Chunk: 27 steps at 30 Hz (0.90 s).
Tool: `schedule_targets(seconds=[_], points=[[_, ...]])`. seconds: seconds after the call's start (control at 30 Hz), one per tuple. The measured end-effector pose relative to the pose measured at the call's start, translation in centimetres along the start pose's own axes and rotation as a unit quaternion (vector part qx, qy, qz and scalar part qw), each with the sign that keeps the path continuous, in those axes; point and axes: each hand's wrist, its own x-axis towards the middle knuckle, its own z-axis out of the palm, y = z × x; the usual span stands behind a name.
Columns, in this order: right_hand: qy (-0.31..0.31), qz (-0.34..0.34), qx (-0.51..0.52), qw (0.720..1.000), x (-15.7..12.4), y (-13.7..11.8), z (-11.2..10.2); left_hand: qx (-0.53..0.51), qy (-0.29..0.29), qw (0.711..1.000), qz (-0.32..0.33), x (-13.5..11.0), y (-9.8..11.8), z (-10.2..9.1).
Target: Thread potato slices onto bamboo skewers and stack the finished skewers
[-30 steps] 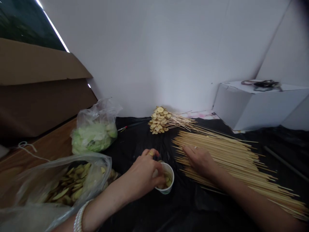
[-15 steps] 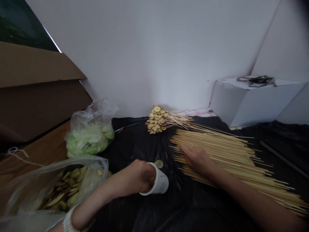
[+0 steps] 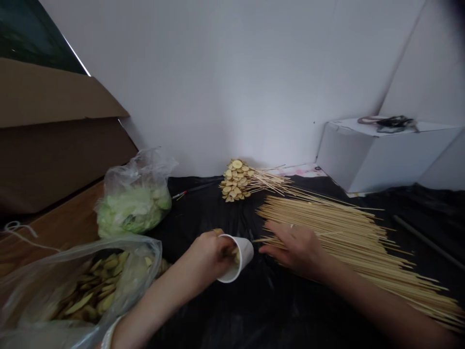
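My left hand (image 3: 212, 257) is closed at the rim of a white paper cup (image 3: 246, 253), with fingers inside its mouth. The cup lies tilted, its mouth facing left, and pale slices show inside. A small yellowish piece (image 3: 218, 231) shows at the top of this hand; how it is held is unclear. My right hand (image 3: 296, 247) rests at the left ends of a broad layer of bamboo skewers (image 3: 337, 228). Between its thumb and fingers are skewer ends (image 3: 264, 239) that stick out toward the cup.
Potato slices threaded on skewers (image 3: 236, 182) are piled at the back. An open plastic bag (image 3: 152, 261) of slices stands at left front, and a tied bag (image 3: 136, 203) of pale green vegetable behind it. A white box (image 3: 363, 155) stands at back right. Black plastic sheeting (image 3: 290, 315) covers the surface.
The cup has tipped and risen slightly with my left hand. The loose slice behind it no longer shows there. My right hand has shifted left, now with skewer ends between thumb and fingers.
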Motion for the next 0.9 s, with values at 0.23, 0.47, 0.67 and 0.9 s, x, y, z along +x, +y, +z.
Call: schedule_targets(seconds=[0.23, 0.47, 0.67, 0.9], points=[[-0.035, -0.052, -0.006, 0.998, -0.2, -1.4, 0.0, 0.158, 0.046, 0.986, 0.022, 0.5, 2.3, 1.5], [-0.056, -0.048, 0.046, 0.996, -0.4, -1.9, 0.2, 0.135, 0.034, 0.989, 0.052, 0.2, 3.1, 1.3], [-0.105, -0.027, 0.045, 0.993, -0.8, -1.8, 0.6, 0.057, -0.008, 0.997, 0.047, -0.6, 2.2, 0.2], [-0.128, -0.023, 0.034, 0.991, -0.8, -1.7, 0.7, -0.054, -0.057, 0.997, 0.020, 0.1, 1.7, -1.3]])
